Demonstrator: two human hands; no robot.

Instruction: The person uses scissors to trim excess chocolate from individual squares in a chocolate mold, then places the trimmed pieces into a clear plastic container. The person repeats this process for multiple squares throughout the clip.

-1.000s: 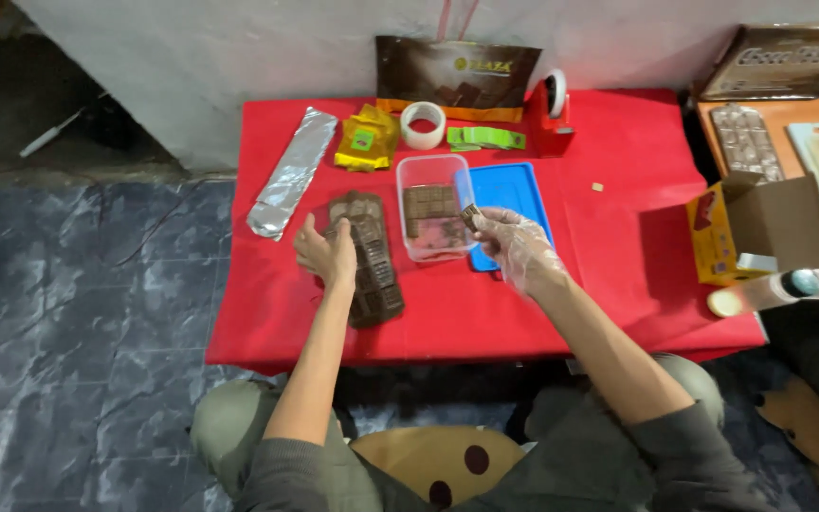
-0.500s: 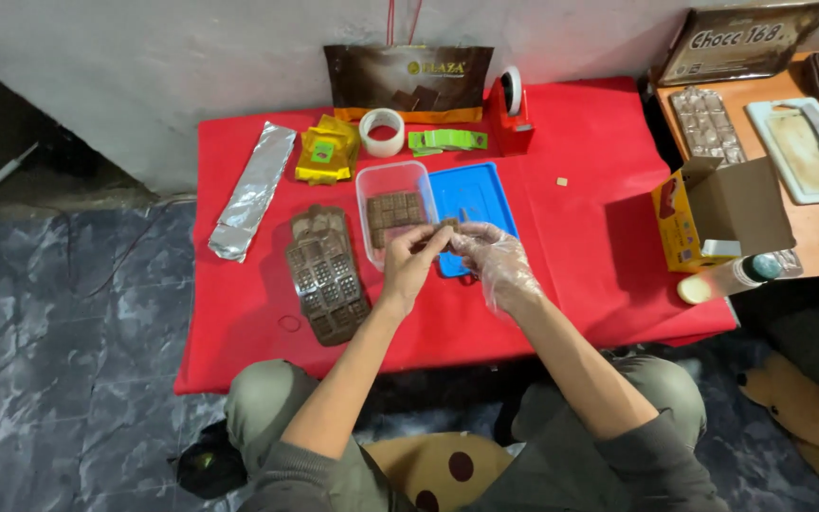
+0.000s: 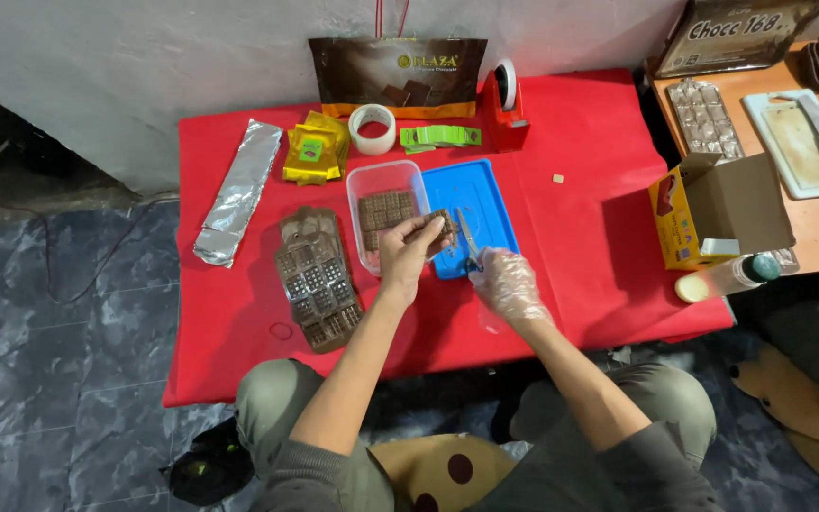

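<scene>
head view: left hand (image 3: 402, 258) pinches a chocolate bar (image 3: 434, 226) in its fingers over the clear tub (image 3: 383, 180); gloved right hand (image 3: 507, 282) grips a knife (image 3: 467, 237) above the blue lid (image 3: 485, 204) on the red bench (image 3: 599, 190).

Both forearms reach fwd from lower frame, elbows bent, converging near center. Left hand (image 3: 402, 258): bare, wrist straight, fingers curled w/ thumb pinching, clamped on sth small & brown. Right hand (image 3: 507, 282): in clear plastic glove, fingers closed in a grip, knuckles up, just right of the left; the 2 hands apart, not touching.
</scene>
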